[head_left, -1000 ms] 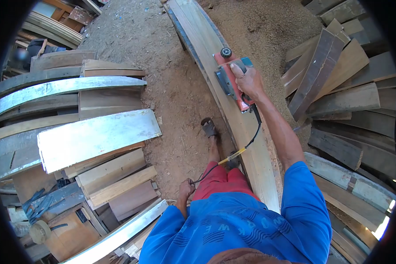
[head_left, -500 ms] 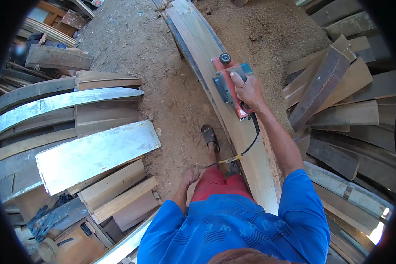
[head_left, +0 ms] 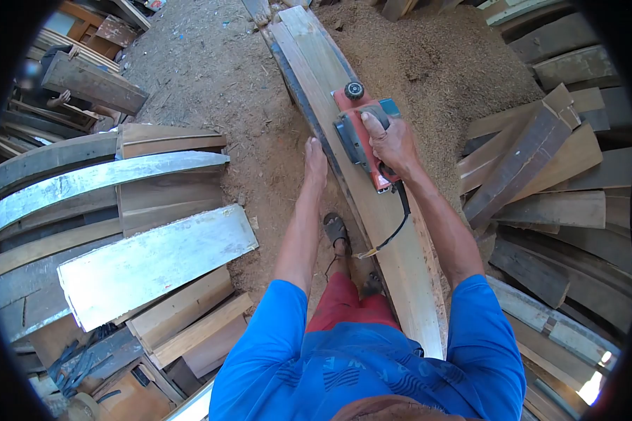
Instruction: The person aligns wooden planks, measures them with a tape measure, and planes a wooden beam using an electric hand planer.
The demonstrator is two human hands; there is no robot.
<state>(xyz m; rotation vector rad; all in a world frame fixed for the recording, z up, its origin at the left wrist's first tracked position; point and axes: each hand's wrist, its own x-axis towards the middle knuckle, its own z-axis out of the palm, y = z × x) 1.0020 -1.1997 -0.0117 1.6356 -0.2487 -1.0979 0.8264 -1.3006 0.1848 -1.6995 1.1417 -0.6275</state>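
Observation:
A red electric hand planer (head_left: pixel 351 140) with a black front knob rests on a long pale wooden plank (head_left: pixel 402 263). My right hand (head_left: pixel 392 146) is wrapped around its rear handle, thumb on top. From the planer's back, a black power cord (head_left: pixel 404 217) loops down over the plank to a yellowish taped stretch by my legs. My left hand (head_left: pixel 317 161) is raised just left of the plank, beside the planer. Its fingers point forward, and nothing shows in them. The planer's underside is hidden against the wood.
A stack of boards, with a whitish panel (head_left: pixel 158 263) on top, lies to my left. More loose boards (head_left: pixel 523 165) are piled on the right. Wood shavings (head_left: pixel 435 77) cover the ground beyond the plank. Another person's hand (head_left: pixel 60 99) shows at upper left.
My left hand has moved forward from beside my thigh to near the planer, and the cord near it now hangs lower. The planer shifted very slightly left. The other person's board tilted.

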